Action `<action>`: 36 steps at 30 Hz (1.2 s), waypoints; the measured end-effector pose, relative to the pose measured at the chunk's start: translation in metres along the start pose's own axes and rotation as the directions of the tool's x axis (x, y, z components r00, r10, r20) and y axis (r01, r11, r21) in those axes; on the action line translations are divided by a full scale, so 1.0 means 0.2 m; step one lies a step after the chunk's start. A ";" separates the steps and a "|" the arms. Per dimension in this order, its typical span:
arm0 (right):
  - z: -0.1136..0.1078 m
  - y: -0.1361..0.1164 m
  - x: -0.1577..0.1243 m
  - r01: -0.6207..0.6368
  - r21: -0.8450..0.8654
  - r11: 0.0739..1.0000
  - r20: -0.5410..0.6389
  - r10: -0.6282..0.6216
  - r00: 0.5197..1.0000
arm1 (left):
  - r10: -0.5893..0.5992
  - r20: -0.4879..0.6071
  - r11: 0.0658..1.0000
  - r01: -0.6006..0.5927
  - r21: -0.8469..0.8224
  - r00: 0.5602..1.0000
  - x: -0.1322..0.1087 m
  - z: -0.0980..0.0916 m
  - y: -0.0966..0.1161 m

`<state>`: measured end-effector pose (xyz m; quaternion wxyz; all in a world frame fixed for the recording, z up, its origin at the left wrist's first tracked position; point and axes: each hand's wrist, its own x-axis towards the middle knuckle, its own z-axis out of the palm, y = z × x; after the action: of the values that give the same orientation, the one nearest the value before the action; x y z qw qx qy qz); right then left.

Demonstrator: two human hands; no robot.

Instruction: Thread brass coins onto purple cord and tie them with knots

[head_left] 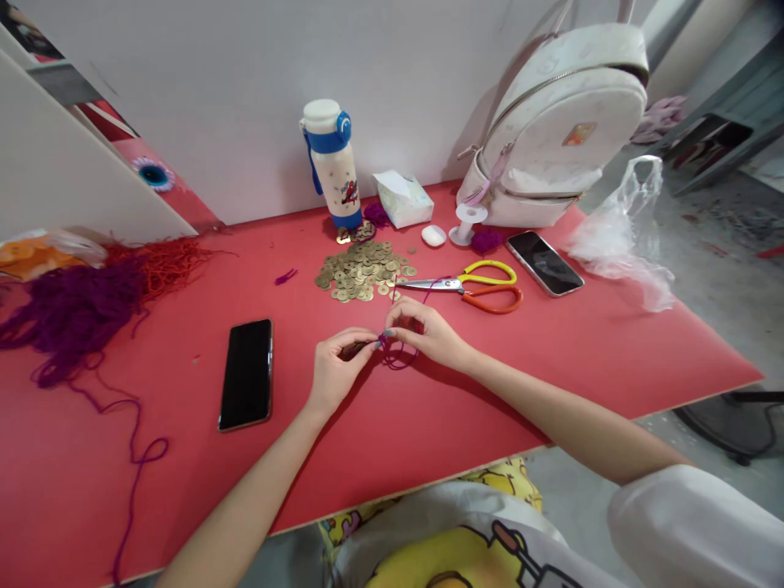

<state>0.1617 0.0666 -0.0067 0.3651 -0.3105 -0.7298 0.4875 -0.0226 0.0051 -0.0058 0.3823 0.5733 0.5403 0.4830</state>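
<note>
Near the middle of the red table, my left hand point(338, 363) pinches a knotted piece of purple cord point(399, 359) between thumb and fingertips. My right hand point(432, 333) meets it from the other side, its thumb and finger closed on the same cord close to the knot. Loose loops of the cord hang below the fingertips, and a strand rises past my right hand. Whether a coin sits inside my left fingers I cannot make out. Just beyond my hands lies a heap of brass-coloured coins with holes point(361, 269), beside scissors point(459, 284) with yellow and orange handles.
A phone point(246, 374) lies left, another phone point(545, 261) right. Purple yarn point(79, 302) and red strands point(171, 265) pile up at far left. Behind stand a bottle point(334, 167), a tissue pack point(405, 200), a white spool point(469, 224), a backpack point(560, 122) and a plastic bag point(630, 237).
</note>
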 end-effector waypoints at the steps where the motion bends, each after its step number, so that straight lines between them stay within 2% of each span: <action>1: 0.00 0.00 0.00 -0.004 -0.003 1.000 -0.013 0.004 1.000 | -0.006 -0.006 1.000 0.006 -0.006 1.000 0.00 0.00 0.00; 4: 0.00 0.00 0.00 -0.014 0.000 1.000 -0.034 0.014 0.999 | -0.026 -0.017 0.999 0.026 -0.020 1.000 0.00 0.00 -0.01; 8: 0.00 -0.01 -0.01 0.004 -0.006 1.000 0.008 -0.004 1.000 | -0.032 -0.011 0.999 0.031 -0.034 0.999 0.00 0.00 0.00; 10: 0.01 -0.01 -0.02 -0.031 0.020 0.999 0.028 0.031 0.999 | -0.031 -0.009 0.999 0.030 -0.038 0.999 0.00 0.00 0.00; 12: 0.01 -0.02 -0.02 -0.129 0.119 0.984 0.095 0.118 0.988 | -0.029 -0.010 0.999 0.028 -0.037 1.000 0.00 0.00 0.00; 15: -0.01 -0.03 -0.02 -0.303 0.309 0.901 0.285 0.216 0.934 | -0.024 -0.009 1.000 0.024 -0.021 1.000 0.00 0.00 0.00; 18: -0.04 -0.03 -0.02 -0.366 0.426 0.828 0.429 0.172 0.887 | -0.026 -0.010 1.000 0.026 -0.007 1.000 0.00 0.00 0.00; 20: -0.06 -0.03 -0.01 -0.371 0.496 0.785 0.465 0.121 0.877 | -0.025 -0.011 1.000 0.025 -0.006 1.000 0.00 0.00 -0.01; 22: -0.10 -0.02 0.00 -0.340 0.559 0.756 0.418 0.097 0.903 | -0.022 -0.011 1.000 0.022 -0.006 1.000 0.00 0.00 -0.01; 23: -0.12 -0.02 0.01 -0.300 0.580 0.758 0.349 0.101 0.932 | -0.022 -0.010 1.000 0.022 -0.003 1.000 0.00 0.00 -0.02; 25: -0.16 -0.02 0.03 -0.190 0.563 0.805 0.147 0.129 0.981 | -0.032 -0.011 0.999 0.032 -0.001 0.999 0.00 0.00 -0.02; 26: -0.19 -0.02 0.04 -0.133 0.523 0.842 0.032 0.136 0.990 | -0.038 -0.014 0.999 0.038 -0.002 0.999 0.00 0.00 -0.02; 28: -0.22 -0.01 0.07 -0.041 0.410 0.911 -0.157 0.115 0.981 | -0.053 -0.022 0.999 0.052 -0.006 0.998 0.00 0.00 -0.02; 30: -0.23 -0.01 0.08 0.036 0.318 0.947 -0.274 0.055 0.960 | -0.066 -0.031 0.998 0.065 -0.020 0.997 0.00 0.00 -0.02; 33: -0.19 -0.02 0.07 0.146 0.198 0.969 -0.379 -0.061 0.924 | -0.111 -0.043 0.991 0.107 -0.074 0.993 0.00 0.01 -0.02; 34: -0.16 -0.02 0.06 0.164 0.129 0.978 -0.374 -0.105 0.921 | -0.135 -0.048 0.986 0.129 -0.102 0.990 0.00 0.01 -0.02; 36: -0.10 -0.02 0.03 0.167 -0.057 0.984 -0.268 -0.176 0.947 | -0.186 -0.061 0.972 0.175 -0.156 0.981 0.00 0.01 -0.02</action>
<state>0.1759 0.0795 0.0036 0.4975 -0.3162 -0.7050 0.3944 -0.0222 0.0057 -0.0092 0.4461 0.4728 0.5664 0.5067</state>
